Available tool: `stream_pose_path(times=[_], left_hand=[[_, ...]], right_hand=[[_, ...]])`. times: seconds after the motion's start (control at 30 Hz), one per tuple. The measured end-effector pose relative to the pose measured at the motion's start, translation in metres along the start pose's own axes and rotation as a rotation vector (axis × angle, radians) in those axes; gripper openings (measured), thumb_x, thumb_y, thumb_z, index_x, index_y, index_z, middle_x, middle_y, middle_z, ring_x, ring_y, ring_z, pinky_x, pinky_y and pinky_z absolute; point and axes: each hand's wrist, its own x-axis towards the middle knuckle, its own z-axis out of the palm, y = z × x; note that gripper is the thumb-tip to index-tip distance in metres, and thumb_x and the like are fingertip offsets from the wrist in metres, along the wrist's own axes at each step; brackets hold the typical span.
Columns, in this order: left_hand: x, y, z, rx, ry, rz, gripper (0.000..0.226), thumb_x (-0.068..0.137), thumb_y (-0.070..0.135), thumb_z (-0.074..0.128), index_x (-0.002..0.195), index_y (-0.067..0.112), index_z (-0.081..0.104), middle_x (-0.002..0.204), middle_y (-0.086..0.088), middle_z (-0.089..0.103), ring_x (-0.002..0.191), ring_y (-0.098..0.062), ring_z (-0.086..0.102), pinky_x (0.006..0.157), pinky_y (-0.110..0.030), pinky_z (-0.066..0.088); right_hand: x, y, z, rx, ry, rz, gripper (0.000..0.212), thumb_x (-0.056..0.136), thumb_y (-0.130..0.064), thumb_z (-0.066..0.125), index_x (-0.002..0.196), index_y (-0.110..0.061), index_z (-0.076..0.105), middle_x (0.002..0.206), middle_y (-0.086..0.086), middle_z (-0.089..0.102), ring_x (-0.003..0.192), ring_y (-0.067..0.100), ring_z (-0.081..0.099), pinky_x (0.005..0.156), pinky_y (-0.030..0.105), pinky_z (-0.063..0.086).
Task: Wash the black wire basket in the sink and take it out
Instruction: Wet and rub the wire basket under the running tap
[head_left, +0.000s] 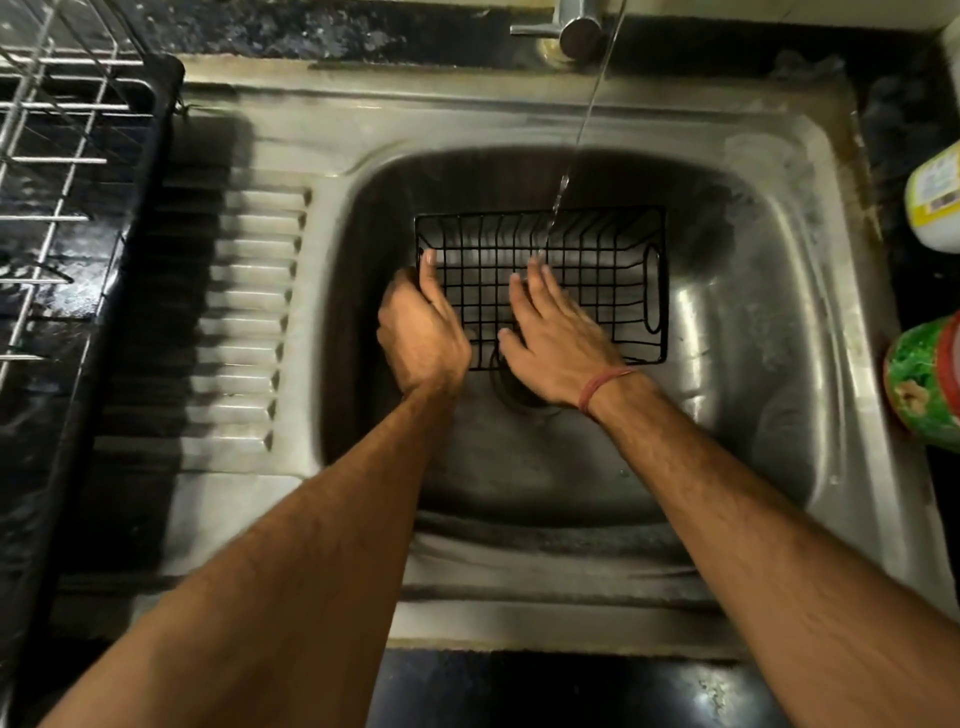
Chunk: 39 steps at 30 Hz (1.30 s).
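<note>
step: washing | black wire basket (587, 270) in sink (737, 332) centre under tap stream | left hand (422, 332) gripping basket's left edge | right hand (550, 338) flat, rubbing mesh | next: likely rinse, lift out

The basket (571, 270) fills the far middle of the sink (727, 415), both hands on it; bare basin lies open nearer and to the right. The tap (579, 28) and its stream (582, 130) cross above the far edge.
</note>
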Motion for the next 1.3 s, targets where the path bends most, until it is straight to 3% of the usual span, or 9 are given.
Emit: stream_pose_path(times=[0.13,0.33,0.5,0.53,0.67,0.73,0.97,1.17,1.3], left_hand=[[0.009,-0.009,0.000,-0.040,0.056,0.055,0.060,0.114,0.058,0.033,0.119,0.012,0.071,0.119,-0.013,0.076,0.114,-0.033,0.070,0.094,-0.038,0.050],[0.007,-0.010,0.000,-0.075,0.064,0.085,0.059,0.113,0.056,0.037,0.112,0.007,0.069,0.111,-0.017,0.076,0.105,-0.035,0.069,0.087,-0.039,0.048],[0.010,-0.007,0.002,-0.109,0.050,0.051,0.054,0.114,0.055,0.038,0.103,0.010,0.067,0.107,-0.016,0.075,0.102,-0.037,0.069,0.084,-0.042,0.050],[0.011,-0.007,0.003,-0.100,0.048,0.053,0.054,0.114,0.055,0.039,0.103,0.010,0.067,0.107,-0.017,0.075,0.103,-0.039,0.069,0.084,-0.042,0.049],[0.012,-0.008,0.006,-0.094,0.067,0.076,0.054,0.114,0.053,0.039,0.107,0.009,0.068,0.110,-0.019,0.075,0.104,-0.041,0.068,0.083,-0.043,0.049],[0.013,-0.010,0.008,-0.103,0.069,0.083,0.056,0.114,0.054,0.038,0.109,0.008,0.069,0.110,-0.019,0.075,0.103,-0.040,0.069,0.083,-0.042,0.050],[0.014,-0.012,0.008,-0.125,0.053,0.094,0.065,0.111,0.061,0.032,0.114,0.008,0.070,0.112,-0.014,0.076,0.105,-0.033,0.071,0.090,-0.044,0.056],[0.016,-0.013,0.010,-0.096,0.059,0.103,0.057,0.113,0.055,0.037,0.111,0.009,0.070,0.111,-0.016,0.076,0.104,-0.037,0.070,0.084,-0.041,0.051],[0.016,-0.014,0.011,-0.119,0.068,0.118,0.064,0.112,0.061,0.032,0.111,0.011,0.071,0.109,-0.012,0.077,0.102,-0.033,0.072,0.088,-0.045,0.057]], right_hand=[[-0.003,0.005,-0.002,0.006,0.058,-0.071,0.066,0.113,-0.042,0.025,0.169,-0.018,0.000,0.176,-0.002,-0.009,0.161,0.012,-0.010,0.133,0.043,0.005],[-0.011,0.000,0.002,0.192,0.196,0.072,0.067,0.112,-0.049,0.033,0.169,-0.018,0.015,0.177,-0.004,-0.001,0.161,0.013,0.007,0.128,0.036,0.022],[-0.007,0.025,-0.011,0.235,0.287,0.280,0.063,0.113,-0.044,0.032,0.168,-0.014,0.019,0.177,0.002,0.006,0.162,0.017,0.003,0.132,0.042,0.015],[-0.005,0.020,-0.011,0.208,0.281,0.260,0.064,0.113,-0.044,0.033,0.168,-0.014,0.020,0.176,0.003,0.007,0.163,0.018,0.004,0.132,0.041,0.015],[0.003,-0.014,0.002,0.031,0.140,-0.183,0.066,0.112,-0.041,0.034,0.169,-0.015,0.013,0.177,0.002,0.006,0.163,0.016,0.003,0.133,0.044,0.013],[0.010,-0.016,0.003,0.014,0.112,-0.179,0.066,0.112,-0.040,0.033,0.169,-0.016,0.008,0.177,0.000,0.001,0.162,0.013,-0.003,0.133,0.044,0.010],[0.004,0.018,-0.003,0.146,0.306,0.187,0.061,0.113,-0.042,0.030,0.168,-0.020,0.018,0.177,-0.003,0.004,0.163,0.016,-0.003,0.133,0.042,0.008],[0.002,-0.010,0.008,-0.038,0.102,-0.211,0.065,0.112,-0.044,0.029,0.169,-0.018,0.011,0.176,-0.001,0.007,0.162,0.014,0.001,0.132,0.046,0.014],[0.000,0.010,0.003,0.120,0.251,0.104,0.066,0.112,-0.050,0.028,0.169,-0.020,0.012,0.176,-0.002,0.000,0.162,0.014,-0.002,0.133,0.039,0.009]])
